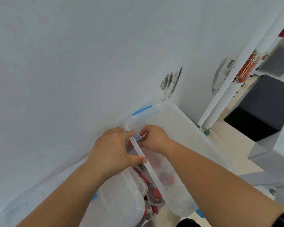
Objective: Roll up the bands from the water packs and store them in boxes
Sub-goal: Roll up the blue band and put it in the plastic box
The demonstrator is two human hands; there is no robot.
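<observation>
A translucent plastic lid [179,145] with blue clips is tilted up over a clear storage box [138,190] that holds several red rolled bands [156,193]. My left hand [113,151] grips the lid's near rim, thumb on top near a barcode sticker [142,167]. My right hand [154,138] reaches under the lid's upper corner and pinches a small blue-grey rolled band [137,138] at the box's edge. The box's inside is mostly hidden by the lid and my arms.
A second clear box with a closed lid [118,202] sits at the lower left against a white wall [88,63]. A white table leg [220,99], a black cube [261,108] and grey furniture [277,161] stand to the right on the pale floor.
</observation>
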